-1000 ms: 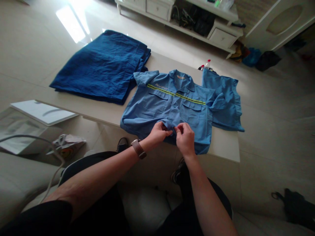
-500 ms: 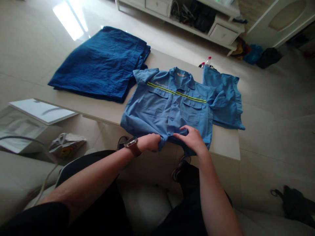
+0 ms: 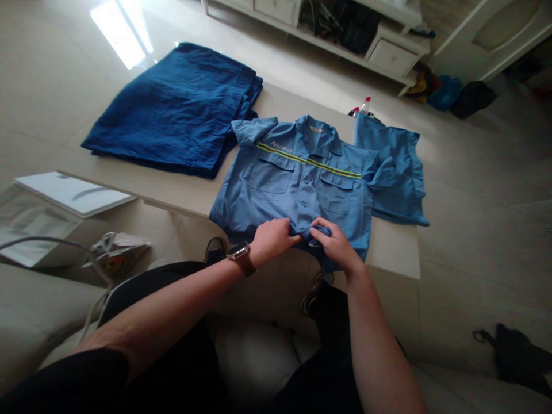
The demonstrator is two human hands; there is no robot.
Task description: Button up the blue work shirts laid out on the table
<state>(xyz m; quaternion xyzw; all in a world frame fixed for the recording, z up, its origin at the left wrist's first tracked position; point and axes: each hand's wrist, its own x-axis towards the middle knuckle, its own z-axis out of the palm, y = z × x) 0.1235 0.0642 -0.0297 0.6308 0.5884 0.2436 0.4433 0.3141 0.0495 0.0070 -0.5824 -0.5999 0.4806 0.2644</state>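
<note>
A light blue short-sleeved work shirt [image 3: 276,178] lies face up on the low table [image 3: 172,198], its collar away from me and its lower edge hanging over the near side. Yellow stripes cross the chest above two flap pockets. My left hand [image 3: 276,237], with a watch on its wrist, is closed on the front placket near the hem. Just to its right, my right hand [image 3: 334,244] pinches a folded bit of the same placket between thumb and fingers. The buttons in that lower part are hidden by my fingers.
Folded dark blue cloth [image 3: 172,109] lies on the table's left. Another folded blue garment [image 3: 394,167] lies at the right end, with red-capped bottles [image 3: 365,106] behind it. A white box [image 3: 73,192] stands at left; a white cabinet [image 3: 392,57] stands beyond.
My left hand has moved right and slightly up along the hem, close to my right hand. My right thumb and fingers have closed on the shirt's placket, lifting a fold.
</note>
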